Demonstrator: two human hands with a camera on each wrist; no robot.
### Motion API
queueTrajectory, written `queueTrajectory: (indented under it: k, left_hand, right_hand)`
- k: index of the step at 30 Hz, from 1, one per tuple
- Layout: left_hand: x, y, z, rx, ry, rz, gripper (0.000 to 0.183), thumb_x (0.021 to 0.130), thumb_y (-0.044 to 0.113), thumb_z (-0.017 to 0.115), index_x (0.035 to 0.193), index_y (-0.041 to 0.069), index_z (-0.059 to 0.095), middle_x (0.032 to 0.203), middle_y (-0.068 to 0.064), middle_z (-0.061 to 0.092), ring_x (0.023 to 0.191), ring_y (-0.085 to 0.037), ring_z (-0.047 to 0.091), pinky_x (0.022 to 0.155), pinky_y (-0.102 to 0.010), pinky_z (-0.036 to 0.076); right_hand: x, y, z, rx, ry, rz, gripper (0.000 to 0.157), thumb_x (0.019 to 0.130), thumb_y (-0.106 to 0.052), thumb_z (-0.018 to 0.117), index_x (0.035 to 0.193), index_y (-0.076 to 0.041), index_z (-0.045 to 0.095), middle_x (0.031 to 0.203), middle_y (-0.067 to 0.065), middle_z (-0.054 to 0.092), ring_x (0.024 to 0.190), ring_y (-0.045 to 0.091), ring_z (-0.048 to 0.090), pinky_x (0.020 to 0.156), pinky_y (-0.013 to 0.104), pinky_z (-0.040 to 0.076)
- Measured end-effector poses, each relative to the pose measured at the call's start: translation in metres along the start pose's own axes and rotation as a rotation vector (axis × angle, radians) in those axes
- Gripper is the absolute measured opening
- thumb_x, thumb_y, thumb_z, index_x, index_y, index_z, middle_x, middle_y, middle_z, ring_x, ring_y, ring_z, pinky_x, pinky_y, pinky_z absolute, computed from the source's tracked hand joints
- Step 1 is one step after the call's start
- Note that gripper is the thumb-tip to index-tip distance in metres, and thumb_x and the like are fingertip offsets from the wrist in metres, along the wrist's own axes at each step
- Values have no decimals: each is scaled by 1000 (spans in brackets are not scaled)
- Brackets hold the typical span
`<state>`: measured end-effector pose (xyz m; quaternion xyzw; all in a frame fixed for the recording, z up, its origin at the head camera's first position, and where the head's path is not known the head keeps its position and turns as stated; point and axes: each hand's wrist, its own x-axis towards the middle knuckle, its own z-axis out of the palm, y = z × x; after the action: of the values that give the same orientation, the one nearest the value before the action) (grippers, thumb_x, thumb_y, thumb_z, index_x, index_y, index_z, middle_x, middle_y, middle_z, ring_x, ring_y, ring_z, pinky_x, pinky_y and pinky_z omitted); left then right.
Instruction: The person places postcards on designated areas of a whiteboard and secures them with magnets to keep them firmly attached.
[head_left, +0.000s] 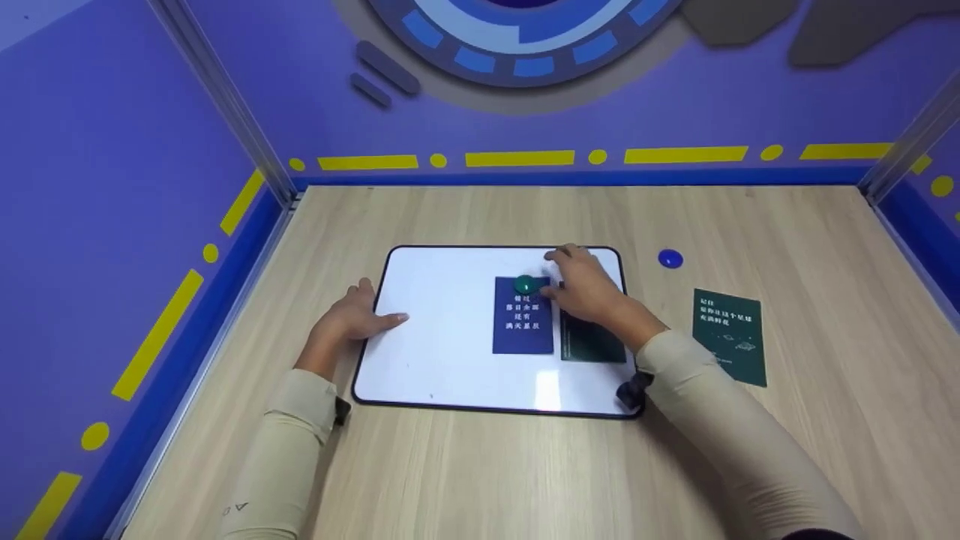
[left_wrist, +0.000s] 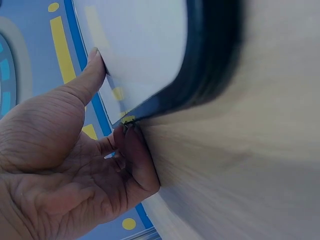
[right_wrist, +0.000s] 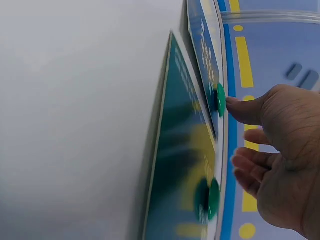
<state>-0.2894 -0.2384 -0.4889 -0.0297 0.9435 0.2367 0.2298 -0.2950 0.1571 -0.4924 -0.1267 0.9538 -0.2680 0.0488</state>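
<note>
A white magnetic board (head_left: 442, 330) with a black rim lies on the table. My left hand (head_left: 349, 315) holds its left edge, the thumb on the white face and the fingers bent against the rim. On the board, a blue card (head_left: 523, 341) with white writing has a green round magnet (head_left: 526, 284) on its top edge. My right hand (head_left: 589, 289) hovers over the upper right, thumb tip beside that magnet and fingers loosely bent around nothing; contact is unclear. Partly beneath this hand lies a dark green card (head_left: 592, 345), with another green magnet (right_wrist: 214, 199) showing in the right wrist view.
Right of the board, a blue round magnet (head_left: 670, 259) lies on the wooden table (head_left: 480, 480). Nearer me is another green card (head_left: 727, 337), its lower edge beside the right sleeve. Blue-purple panels (head_left: 480, 127) with yellow marks border the table.
</note>
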Motion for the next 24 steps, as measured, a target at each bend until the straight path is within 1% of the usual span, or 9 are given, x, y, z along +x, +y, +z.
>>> queueTrajectory:
  k: [2,4,9,12,14,17,20,24]
  left_hand:
    - [1,-1,-2,9,-1,-1,113,103,54,65,168,-9,-3,176,-35,1,165,-53,6,136,-61,14]
    - [1,0,-3,10,-2,-1,113,102,54,65,168,-9,-3,176,-35,1,165,-53,7,136,-61,15]
    - [0,1,-3,7,7,5,112,102,53,65,168,-8,-2,177,-34,2,165,-52,6,136,-61,14]
    - [-1,3,-3,0,11,1,111,103,52,66,168,-8,-1,177,-33,1,166,-51,5,136,-60,13]
    - [-1,3,-2,-5,15,-2,112,102,52,66,168,-8,-1,177,-33,2,166,-51,6,136,-60,14]
    - [-1,2,-2,5,22,-3,111,102,52,67,168,-8,0,177,-34,5,165,-52,10,136,-60,17]
    - [-1,1,-1,11,22,-3,111,103,52,66,168,-8,0,176,-34,5,165,-53,11,135,-60,18]
    - [-1,0,-2,1,18,0,111,103,52,66,168,-8,0,177,-34,4,165,-52,9,136,-61,16]
  right_hand:
    - [-6,8,-7,-4,43,-19,57,103,-25,72,154,-7,53,160,20,48,150,41,47,124,59,42]
    - [-13,17,-15,4,69,-14,56,103,-26,72,153,-8,54,159,19,49,148,40,48,122,59,45]
    - [-33,47,-38,35,106,52,54,105,-22,70,154,-9,53,162,20,45,150,42,43,123,64,42]
    - [-50,71,-52,27,146,59,50,105,-17,66,152,-3,54,158,25,46,148,46,43,121,68,40]
    - [-62,87,-60,27,173,63,49,106,-17,65,150,0,55,154,28,48,144,48,44,117,70,41]
    - [-79,107,-70,36,188,107,49,105,-17,65,149,2,55,151,30,49,142,50,44,115,72,41]
    - [-94,124,-77,38,175,163,51,106,-21,65,150,3,53,152,31,47,142,52,43,114,75,40]
    - [-109,141,-80,26,164,190,55,106,-25,67,151,4,52,152,33,45,139,53,42,110,76,42]
